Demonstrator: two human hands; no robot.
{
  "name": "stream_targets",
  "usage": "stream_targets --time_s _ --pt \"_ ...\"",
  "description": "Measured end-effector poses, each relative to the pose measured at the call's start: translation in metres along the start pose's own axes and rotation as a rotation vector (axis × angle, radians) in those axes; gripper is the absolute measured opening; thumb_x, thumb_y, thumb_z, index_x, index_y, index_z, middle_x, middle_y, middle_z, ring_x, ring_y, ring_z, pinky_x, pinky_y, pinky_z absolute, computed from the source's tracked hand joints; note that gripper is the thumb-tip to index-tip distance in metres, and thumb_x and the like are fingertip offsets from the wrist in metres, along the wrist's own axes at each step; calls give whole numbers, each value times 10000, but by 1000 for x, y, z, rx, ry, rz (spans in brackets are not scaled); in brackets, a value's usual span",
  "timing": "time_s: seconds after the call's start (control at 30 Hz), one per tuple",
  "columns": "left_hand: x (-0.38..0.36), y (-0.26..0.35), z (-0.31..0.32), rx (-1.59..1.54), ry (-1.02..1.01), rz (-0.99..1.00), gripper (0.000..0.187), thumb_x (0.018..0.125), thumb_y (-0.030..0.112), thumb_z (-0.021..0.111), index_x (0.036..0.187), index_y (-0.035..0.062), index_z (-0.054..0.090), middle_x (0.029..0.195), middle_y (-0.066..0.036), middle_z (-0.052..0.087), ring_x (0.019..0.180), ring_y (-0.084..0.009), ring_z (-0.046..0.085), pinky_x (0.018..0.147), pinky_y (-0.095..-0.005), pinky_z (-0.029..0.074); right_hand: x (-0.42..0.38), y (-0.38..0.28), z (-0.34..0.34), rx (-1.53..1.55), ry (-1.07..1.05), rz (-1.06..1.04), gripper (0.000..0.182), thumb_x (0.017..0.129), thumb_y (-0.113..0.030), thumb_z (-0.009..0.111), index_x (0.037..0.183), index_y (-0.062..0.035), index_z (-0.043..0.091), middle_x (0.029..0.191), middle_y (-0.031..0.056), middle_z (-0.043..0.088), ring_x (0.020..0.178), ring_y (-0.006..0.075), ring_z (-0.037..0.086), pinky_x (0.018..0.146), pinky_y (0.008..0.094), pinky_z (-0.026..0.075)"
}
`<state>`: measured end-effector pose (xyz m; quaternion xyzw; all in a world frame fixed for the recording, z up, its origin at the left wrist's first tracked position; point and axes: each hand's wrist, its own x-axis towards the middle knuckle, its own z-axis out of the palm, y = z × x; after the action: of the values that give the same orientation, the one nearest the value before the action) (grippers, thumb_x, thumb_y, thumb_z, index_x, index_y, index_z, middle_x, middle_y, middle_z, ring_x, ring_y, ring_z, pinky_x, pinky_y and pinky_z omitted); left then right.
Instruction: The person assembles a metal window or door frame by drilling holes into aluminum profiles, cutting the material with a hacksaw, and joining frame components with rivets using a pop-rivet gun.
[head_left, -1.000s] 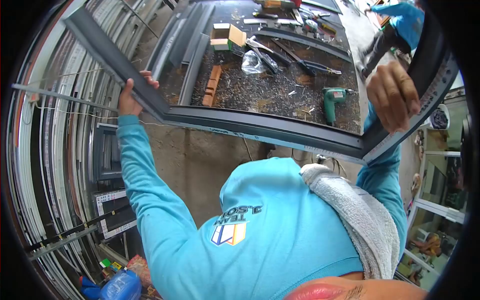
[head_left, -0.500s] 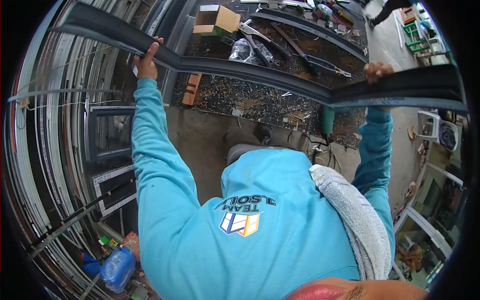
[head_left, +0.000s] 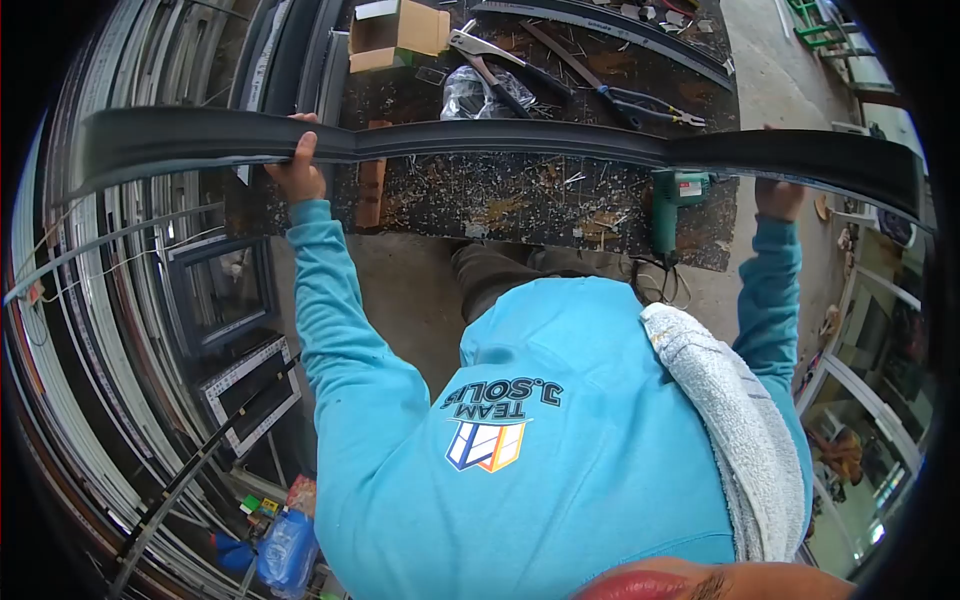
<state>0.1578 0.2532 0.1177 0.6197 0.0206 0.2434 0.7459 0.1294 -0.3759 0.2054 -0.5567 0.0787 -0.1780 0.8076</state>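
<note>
A dark grey window-frame assembly (head_left: 510, 138), made of joined profiles, spans the view above the near part of the workbench. My left hand (head_left: 300, 172) is closed around its left part, with the thumb over the top edge. On the right, my right hand (head_left: 780, 197) grips the other side of the frame; most of its fingers are hidden behind the profile. Below the frame, a reddish-brown block (head_left: 370, 192) lies near my left hand, and a green corded power tool (head_left: 667, 212) lies at the bench edge nearer my right.
On the dark, debris-strewn workbench (head_left: 480, 200) are an open cardboard box (head_left: 398, 32), large pliers (head_left: 490, 58), blue-handled pliers (head_left: 655, 108) and a plastic bag (head_left: 480, 92). A rack of long profiles (head_left: 120, 330) fills the left side. A white towel (head_left: 715, 420) hangs over my shoulder.
Both hands still hold the frame. Its left part has come down and levelled out, and it now lies closer across the bench view. The green tool is less covered.
</note>
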Motion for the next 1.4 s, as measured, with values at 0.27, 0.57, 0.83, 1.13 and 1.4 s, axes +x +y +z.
stream_targets --time_s 0.27,0.57,0.83,1.13,1.4 --pt "0 4 5 -46 -79 -65 410 753 11 624 1150 -84 585 1076 -182 642 1036 -288 619 999 -421 476 -149 124 -88 -1380 18 54 649 762 -363 784 1282 -55 546 1167 183 589 1048 318 575 925 415 467" --pt "15 -6 0 -49 -130 -125 385 740 -10 680 1116 -39 602 1070 -154 651 994 -252 641 968 -406 500 -163 143 -48 -1529 314 388 952 664 -368 821 1400 -85 288 1270 239 550 1155 416 569 976 478 469" --pt "-4 -4 21 -28 -242 -123 382 761 -17 721 1124 -16 601 1095 -121 646 1012 -214 634 932 -386 524 -201 115 -73 -1700 404 467 923 635 -316 833 1398 -86 368 1244 236 591 1148 393 588 974 447 482" --pt "-2 -3 37 71 -219 -197 291 772 -35 735 1045 -30 632 1044 -118 664 974 -196 639 908 -358 519 -169 163 -157 -1597 639 318 943 670 -454 828 1379 30 436 1339 254 531 1225 389 534 1034 437 438" --pt "1 3 21 69 -260 -100 414 763 18 688 1157 -7 564 1108 -133 628 1052 -247 613 984 -418 492 -183 204 -98 -1492 652 209 953 679 -389 822 1414 30 382 1340 281 483 1233 433 495 1030 463 422"
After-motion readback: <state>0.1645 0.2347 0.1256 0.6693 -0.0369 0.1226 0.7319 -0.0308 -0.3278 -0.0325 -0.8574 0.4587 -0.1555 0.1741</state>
